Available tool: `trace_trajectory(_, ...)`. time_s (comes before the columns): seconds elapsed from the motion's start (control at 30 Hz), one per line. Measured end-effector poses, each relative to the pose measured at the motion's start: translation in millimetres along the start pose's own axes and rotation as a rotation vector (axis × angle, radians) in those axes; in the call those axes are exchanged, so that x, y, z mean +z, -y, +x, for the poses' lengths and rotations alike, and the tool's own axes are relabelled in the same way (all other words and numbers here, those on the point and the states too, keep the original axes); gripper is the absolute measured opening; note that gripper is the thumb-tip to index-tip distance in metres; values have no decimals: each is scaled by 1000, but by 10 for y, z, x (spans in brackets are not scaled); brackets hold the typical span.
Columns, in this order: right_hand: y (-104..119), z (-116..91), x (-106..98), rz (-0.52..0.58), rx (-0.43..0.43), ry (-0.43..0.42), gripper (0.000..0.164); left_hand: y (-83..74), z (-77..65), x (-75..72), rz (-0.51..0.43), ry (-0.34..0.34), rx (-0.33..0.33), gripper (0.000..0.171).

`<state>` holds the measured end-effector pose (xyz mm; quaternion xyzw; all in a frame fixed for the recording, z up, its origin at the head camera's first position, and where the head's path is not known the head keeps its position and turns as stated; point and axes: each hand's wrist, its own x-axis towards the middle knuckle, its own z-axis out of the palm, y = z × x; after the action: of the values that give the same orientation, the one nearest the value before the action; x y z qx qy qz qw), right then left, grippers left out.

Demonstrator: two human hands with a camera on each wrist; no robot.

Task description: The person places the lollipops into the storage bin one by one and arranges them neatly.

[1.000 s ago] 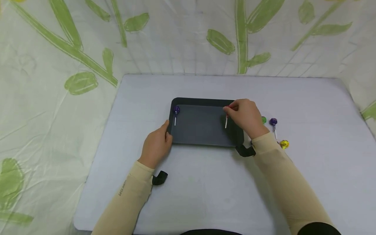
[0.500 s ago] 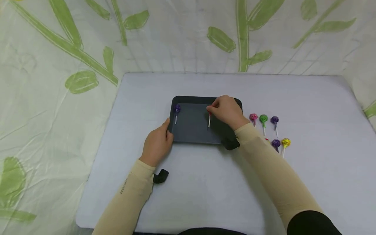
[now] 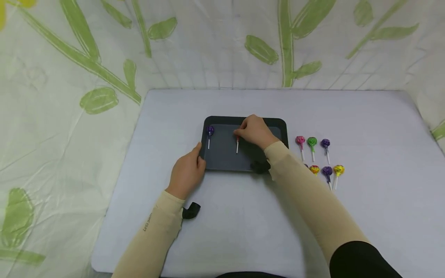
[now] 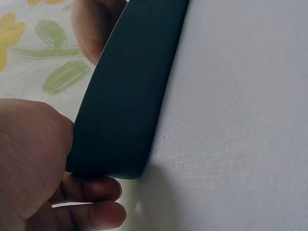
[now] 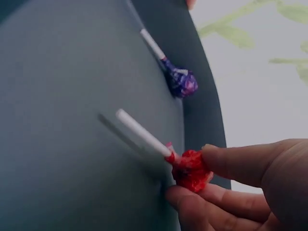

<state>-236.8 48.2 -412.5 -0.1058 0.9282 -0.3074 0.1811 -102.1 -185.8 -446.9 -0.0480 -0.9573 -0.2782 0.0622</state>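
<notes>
My right hand (image 3: 255, 131) pinches a red-wrapped lollipop (image 5: 192, 171) by its candy head, over the dark grey tray (image 3: 222, 164). The white stick points away from the fingers, and its shadow falls on the tray floor in the right wrist view. A purple lollipop (image 3: 210, 131) lies inside the tray along its left wall, stick toward the near side. My left hand (image 3: 185, 172) grips the tray's left side near the front corner; the left wrist view shows the thumb side and fingers (image 4: 103, 214) around that end wall.
Right of the tray, loose lollipops lie on the white table (image 3: 222, 231) in two rough rows: pink (image 3: 300, 140), green (image 3: 312, 142) and purple (image 3: 325, 143) behind, multicoloured (image 3: 314, 169), purple (image 3: 327, 172) and yellow (image 3: 338, 170) in front. The right sleeve (image 3: 309, 197) partly covers the front row.
My right hand has carried the red lollipop leftward across the tray, closer to the purple one. The lollipops on the right have come into view from behind the arm. The left hand keeps its hold.
</notes>
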Motion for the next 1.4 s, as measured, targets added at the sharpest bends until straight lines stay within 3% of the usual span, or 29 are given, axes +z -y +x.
trace_trajectory(0.6,290,231,264,17,-19,-34,32,-10,-7,6,4,12,-12,53)
trace_trajectory(1.4,327,329,347,23,-41,-20,34,9,6,3,10,-7,9,52)
